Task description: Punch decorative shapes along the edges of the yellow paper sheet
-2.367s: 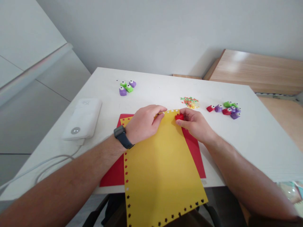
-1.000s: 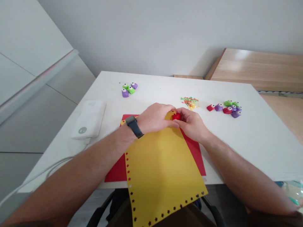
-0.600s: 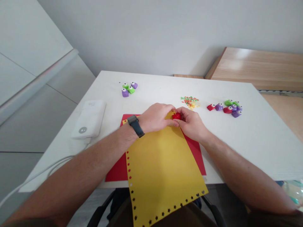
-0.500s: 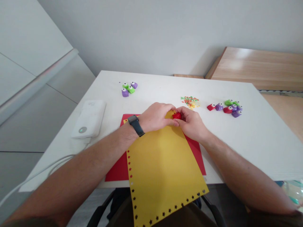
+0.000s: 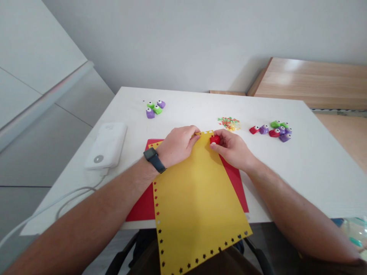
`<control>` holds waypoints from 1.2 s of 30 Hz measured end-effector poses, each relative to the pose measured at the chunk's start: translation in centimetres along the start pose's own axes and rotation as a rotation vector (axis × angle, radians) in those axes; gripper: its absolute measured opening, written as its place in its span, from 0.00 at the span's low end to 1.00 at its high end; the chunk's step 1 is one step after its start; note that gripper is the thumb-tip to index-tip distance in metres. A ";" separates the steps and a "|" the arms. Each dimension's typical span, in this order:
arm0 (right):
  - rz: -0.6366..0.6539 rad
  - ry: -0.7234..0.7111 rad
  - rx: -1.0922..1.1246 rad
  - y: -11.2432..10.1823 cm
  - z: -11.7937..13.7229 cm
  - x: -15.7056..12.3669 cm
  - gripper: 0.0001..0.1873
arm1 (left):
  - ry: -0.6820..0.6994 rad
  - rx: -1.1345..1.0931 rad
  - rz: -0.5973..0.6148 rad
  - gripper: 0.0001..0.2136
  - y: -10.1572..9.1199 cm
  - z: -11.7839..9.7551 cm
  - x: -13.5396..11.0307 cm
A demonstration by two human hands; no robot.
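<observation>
A yellow paper sheet with punched holes along its edges lies over a red sheet and hangs past the table's near edge. My left hand, with a dark watch on the wrist, is closed and pinches the yellow sheet's far edge. My right hand is closed on a small red paper punch set at that same far edge, near the sheet's right corner.
On the white table lie a pile of paper bits, several red, purple and green punches at the right, and three more punches at the far left. A white power bank with a cable sits at left. A wooden surface is behind.
My left hand drew back to the left from the punch, uncovering the sheet's far edge and its new holes. The right hand with the red punch stayed at the edge.
</observation>
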State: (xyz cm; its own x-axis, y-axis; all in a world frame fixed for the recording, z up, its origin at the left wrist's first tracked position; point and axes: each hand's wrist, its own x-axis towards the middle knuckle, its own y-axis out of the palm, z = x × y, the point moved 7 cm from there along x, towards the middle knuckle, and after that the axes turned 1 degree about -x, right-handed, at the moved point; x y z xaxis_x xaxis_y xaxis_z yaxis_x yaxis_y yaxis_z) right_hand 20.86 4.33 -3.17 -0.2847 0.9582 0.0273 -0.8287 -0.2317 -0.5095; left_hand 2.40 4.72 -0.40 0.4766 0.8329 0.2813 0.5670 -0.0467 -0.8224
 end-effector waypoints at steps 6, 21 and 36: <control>0.031 -0.007 0.013 -0.3 -0.1 0.0 0.16 | -0.021 0.009 0.030 0.10 0.0 0.1 -0.2; 0.021 0.049 0.083 -0.4 -0.5 0.0 0.20 | -0.029 0.009 0.046 0.11 0.0 0.0 -0.5; -0.001 0.071 0.053 -0.6 -0.9 0.2 0.18 | -0.052 -0.008 0.054 0.11 0.0 0.1 -0.6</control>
State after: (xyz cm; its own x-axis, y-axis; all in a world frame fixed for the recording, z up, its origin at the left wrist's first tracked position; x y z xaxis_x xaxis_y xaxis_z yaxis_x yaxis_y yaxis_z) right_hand 21.74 4.83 -3.63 -0.2506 0.9675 -0.0345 -0.8538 -0.2377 -0.4632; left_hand 2.01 4.26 -0.59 0.4716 0.8563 0.2103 0.5466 -0.0968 -0.8318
